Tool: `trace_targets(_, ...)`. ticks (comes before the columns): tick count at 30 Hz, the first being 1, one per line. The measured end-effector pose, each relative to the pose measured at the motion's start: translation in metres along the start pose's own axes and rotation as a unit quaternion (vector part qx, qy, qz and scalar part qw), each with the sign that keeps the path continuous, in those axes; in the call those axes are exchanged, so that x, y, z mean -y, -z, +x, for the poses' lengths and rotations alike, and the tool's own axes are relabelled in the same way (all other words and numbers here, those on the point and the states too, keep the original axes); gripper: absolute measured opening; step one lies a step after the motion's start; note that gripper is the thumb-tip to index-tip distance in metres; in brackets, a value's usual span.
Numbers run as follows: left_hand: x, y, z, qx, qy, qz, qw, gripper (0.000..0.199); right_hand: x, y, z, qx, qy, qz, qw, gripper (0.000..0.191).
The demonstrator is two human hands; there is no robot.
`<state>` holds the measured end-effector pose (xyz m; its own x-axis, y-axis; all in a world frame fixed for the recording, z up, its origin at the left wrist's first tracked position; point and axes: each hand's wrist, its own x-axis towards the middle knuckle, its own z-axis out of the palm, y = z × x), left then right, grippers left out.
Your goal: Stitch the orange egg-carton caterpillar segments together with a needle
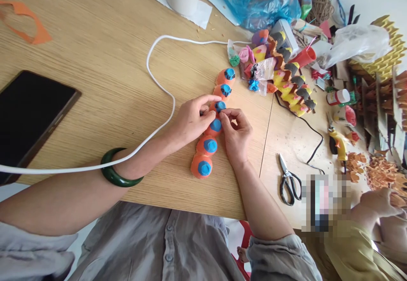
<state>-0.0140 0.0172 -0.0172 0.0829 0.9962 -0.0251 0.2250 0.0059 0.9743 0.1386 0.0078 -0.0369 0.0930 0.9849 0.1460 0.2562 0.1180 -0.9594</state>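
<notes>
An orange strip of several round bumps (201, 159), each topped with a blue disc, lies on the wooden table. Black bits show on the blue discs toward its far end. My left hand (195, 117) rests on the strip's left side, index finger stretched out and thumb apart from it, at the third bump from the far end. From the right, my right hand (235, 130) pinches with thumb and index at that same blue disc; whatever is between the fingertips is too small to make out.
A white cable (173, 98) loops across the table left of the strip. A dark tablet (34, 115) lies at left, scissors (288, 181) at right. Painted egg-carton strips (294, 85), plastic bags and a glue gun (338, 144) fill the right side. Another person's hand (380, 202) shows at lower right.
</notes>
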Motion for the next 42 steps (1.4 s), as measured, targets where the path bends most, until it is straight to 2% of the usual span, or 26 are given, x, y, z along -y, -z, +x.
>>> trace_targets(13, 0.003, -0.003, 0.001, 0.002, -0.002, -0.007, 1.000, 0.049, -0.001, -0.001, 0.002, 0.011, 0.010, -0.001, 1.000, 0.008)
trace_targets(30, 0.002, -0.003, 0.000, 0.003, 0.003, 0.002, 1.000, 0.047, -0.007, -0.002, 0.007, 0.008, 0.011, 0.017, 1.000, 0.017)
trace_targets(42, 0.002, -0.001, 0.001, -0.001, 0.007, -0.005, 1.000, 0.044, -0.013, 0.002, 0.005, 0.019, 0.019, 0.043, 0.999, 0.014)
